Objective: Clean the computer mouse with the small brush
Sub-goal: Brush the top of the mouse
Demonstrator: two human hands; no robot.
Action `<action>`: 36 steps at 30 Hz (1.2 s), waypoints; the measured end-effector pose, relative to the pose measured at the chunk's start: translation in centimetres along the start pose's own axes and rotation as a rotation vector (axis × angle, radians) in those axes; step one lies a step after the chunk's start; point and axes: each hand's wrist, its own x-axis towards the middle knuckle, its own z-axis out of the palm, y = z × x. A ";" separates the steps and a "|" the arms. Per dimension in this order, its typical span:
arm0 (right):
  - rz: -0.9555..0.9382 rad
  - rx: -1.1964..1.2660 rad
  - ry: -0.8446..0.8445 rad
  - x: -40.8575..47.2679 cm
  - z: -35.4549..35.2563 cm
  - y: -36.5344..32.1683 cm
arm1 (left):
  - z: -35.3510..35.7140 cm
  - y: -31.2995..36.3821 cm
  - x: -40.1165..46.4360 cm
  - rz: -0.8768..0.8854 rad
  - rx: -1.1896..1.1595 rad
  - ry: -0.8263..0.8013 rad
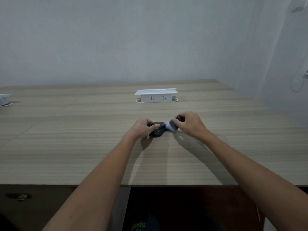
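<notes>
The dark computer mouse (158,130) lies just right of the frame's centre, on the wood-grain desk (83,139), tipped somewhat on its side as far as the blur allows one to judge. The left hand (143,129) grips it from the left, thumb and fingers wrapped over its upper edge. Touching the mouse's right end are the pale bristles of the small brush (171,126), whose dark body runs up and to the right into the right hand (191,125); that hand's fingers are closed round the brush, and a rounded dark end pokes out above the knuckles. (The bristle tips are smeared, so their exact contact line cannot be told.) Both bare forearms reach in from the bottom of the frame, casting soft shadows on the desk beneath the hands.

Above the hands, toward the middle of the frame, a white pop-up socket box (156,95) stands raised from the desk, two outlets facing the camera. A second white unit (5,99) sits cut off at the left edge. A plain grey wall (116,39) fills the upper half.
</notes>
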 end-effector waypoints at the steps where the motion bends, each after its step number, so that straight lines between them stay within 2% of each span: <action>1: 0.007 0.045 -0.014 0.0 -0.2 0.0 | 0.0 0.0 0.0 0.001 0.003 0.001; 3: 0.023 0.229 -0.166 -0.3 -0.8 -0.4 | -0.1 0.2 -0.2 0.016 0.025 -0.001; 5: 0.040 0.278 -0.275 -0.6 -0.9 -0.5 | -0.2 0.3 -0.2 0.022 0.039 0.001; 9: 0.080 0.072 -0.017 0.1 0.0 0.6 | -0.2 0.3 -0.3 0.000 0.004 -0.009; 10: 0.088 0.094 -0.016 0.2 0.0 0.8 | -0.2 0.3 -0.4 0.001 0.000 -0.008; 13: 0.127 0.318 -0.218 -0.4 -0.4 0.4 | -0.2 0.6 -0.5 0.019 0.024 0.000; 14: 0.133 0.313 -0.234 -0.5 -0.3 0.4 | -0.3 0.6 -0.5 0.019 0.029 -0.002; 17: 0.151 0.125 -0.049 0.0 0.0 0.8 | -0.2 0.5 -0.5 -0.003 0.008 -0.012; 19: 0.165 0.163 0.006 0.3 -0.2 0.7 | -0.2 0.4 -0.4 -0.011 -0.010 -0.010; 21: 0.168 0.338 -0.116 0.1 -0.8 0.2 | -0.2 0.5 -0.4 -0.006 -0.009 -0.008; 23: 0.180 0.360 -0.257 0.1 -1.0 -0.1 | -0.3 0.5 -0.4 0.001 -0.005 -0.014; 24: 0.175 0.302 -0.251 0.4 -0.9 0.0 | -0.3 0.5 -0.4 0.001 -0.012 -0.016; 26: 0.171 0.144 -0.118 1.1 -0.7 0.2 | -0.2 0.5 -0.4 -0.009 -0.031 -0.016; 28: 0.178 0.114 -0.011 1.5 -0.7 0.3 | -0.2 0.6 -0.5 -0.020 -0.031 -0.011; 30: 0.176 0.242 -0.076 1.3 -0.9 0.1 | -0.2 0.6 -0.5 -0.018 -0.034 -0.011; 32: 0.193 0.268 -0.171 0.9 -0.9 0.0 | -0.2 0.7 -0.7 -0.006 -0.035 -0.012; 36: 0.217 0.087 -0.032 1.3 -0.4 0.8 | -0.1 0.9 -1.0 -0.007 -0.039 0.002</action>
